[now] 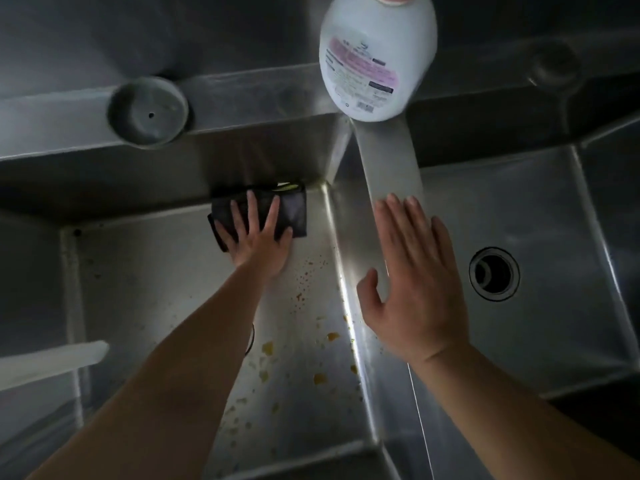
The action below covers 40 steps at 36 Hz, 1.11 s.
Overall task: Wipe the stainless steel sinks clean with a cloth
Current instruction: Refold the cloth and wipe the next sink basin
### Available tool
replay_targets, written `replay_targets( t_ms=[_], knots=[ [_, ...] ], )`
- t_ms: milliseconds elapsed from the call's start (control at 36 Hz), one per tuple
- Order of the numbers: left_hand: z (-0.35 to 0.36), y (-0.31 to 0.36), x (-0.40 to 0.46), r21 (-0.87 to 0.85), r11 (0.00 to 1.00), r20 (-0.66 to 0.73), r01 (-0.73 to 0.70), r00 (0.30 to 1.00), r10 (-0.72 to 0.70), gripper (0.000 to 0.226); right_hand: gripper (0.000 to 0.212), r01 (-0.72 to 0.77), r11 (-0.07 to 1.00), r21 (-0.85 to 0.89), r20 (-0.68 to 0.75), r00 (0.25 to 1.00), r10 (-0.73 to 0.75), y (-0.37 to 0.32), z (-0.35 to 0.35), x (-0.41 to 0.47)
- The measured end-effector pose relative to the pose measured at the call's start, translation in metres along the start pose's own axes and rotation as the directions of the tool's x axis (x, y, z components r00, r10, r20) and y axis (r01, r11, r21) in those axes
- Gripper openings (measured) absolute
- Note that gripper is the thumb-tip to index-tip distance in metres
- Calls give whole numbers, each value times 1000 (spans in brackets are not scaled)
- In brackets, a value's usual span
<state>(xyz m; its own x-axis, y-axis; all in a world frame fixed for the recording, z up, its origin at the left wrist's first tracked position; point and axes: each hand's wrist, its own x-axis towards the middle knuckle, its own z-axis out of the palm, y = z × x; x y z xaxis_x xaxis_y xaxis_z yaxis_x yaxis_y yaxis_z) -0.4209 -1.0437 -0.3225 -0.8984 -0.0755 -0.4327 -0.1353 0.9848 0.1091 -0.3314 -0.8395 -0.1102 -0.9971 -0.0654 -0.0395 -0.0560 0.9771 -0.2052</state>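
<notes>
Two stainless steel sinks lie below me. In the left sink (pixel 138 271), my left hand (pixel 258 237) presses a folded dark cloth (pixel 294 213) flat against the floor at the far right corner, fingers spread and straight. Yellow and orange food specks dot that sink's floor near the divider. My right hand (pixel 414 289) rests flat with straight fingers on the steel divider (pixel 391 161) between the sinks. The right sink (pixel 554 209) has an open round drain (pixel 494 273).
A white plastic bottle (pixel 377 57) with a pink label stands on the back ledge at the head of the divider. A grey round cap or plug (pixel 149 112) sits on the back ledge to the left. A pale bar (pixel 52 363) juts in at the left edge.
</notes>
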Motion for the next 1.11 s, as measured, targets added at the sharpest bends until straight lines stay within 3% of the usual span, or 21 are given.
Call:
replay_targets(
  t_ms=[111,222,333,472,556,639,694,806,944,1000,1111],
  knots=[
    [18,34,-9,-134,987,-25,86,996,-90,66,79,2,1000,-9,-6,1000,-2,0,1,0],
    [31,62,-40,-101,994,24,-44,999,47,66,78,-9,1000,-13,1,1000,9,-1,-1,0],
    [46,46,-92,-42,983,53,-178,982,181,65,76,-11,1000,-21,20,1000,12,-2,-3,1],
    [76,-11,-183,35,848,104,-529,846,524,53,78,-4,1000,-15,15,1000,4,-2,-5,1],
    [88,-34,-204,81,773,126,-630,775,619,52,77,0,1000,-12,7,1000,0,-1,-4,1],
    [78,-35,-173,92,738,109,-669,743,660,49,79,3,1000,-5,0,1000,-3,-1,-2,2],
    [64,-27,-137,106,779,95,-618,786,611,48,79,9,1000,4,-6,1000,-9,-1,-2,2],
    [27,9,-48,35,959,13,-281,960,281,52,80,11,1000,16,-20,1000,-11,0,-2,2],
    [-2,71,18,-118,991,81,68,995,-59,59,79,11,1000,-4,0,1000,-11,1,0,2],
    [-3,82,15,-125,986,86,107,992,-97,59,79,10,1000,-7,9,1000,-10,1,0,2],
    [4,74,6,-76,996,41,35,999,-32,65,80,9,1000,-11,6,1000,-9,1,0,1]
  ],
)
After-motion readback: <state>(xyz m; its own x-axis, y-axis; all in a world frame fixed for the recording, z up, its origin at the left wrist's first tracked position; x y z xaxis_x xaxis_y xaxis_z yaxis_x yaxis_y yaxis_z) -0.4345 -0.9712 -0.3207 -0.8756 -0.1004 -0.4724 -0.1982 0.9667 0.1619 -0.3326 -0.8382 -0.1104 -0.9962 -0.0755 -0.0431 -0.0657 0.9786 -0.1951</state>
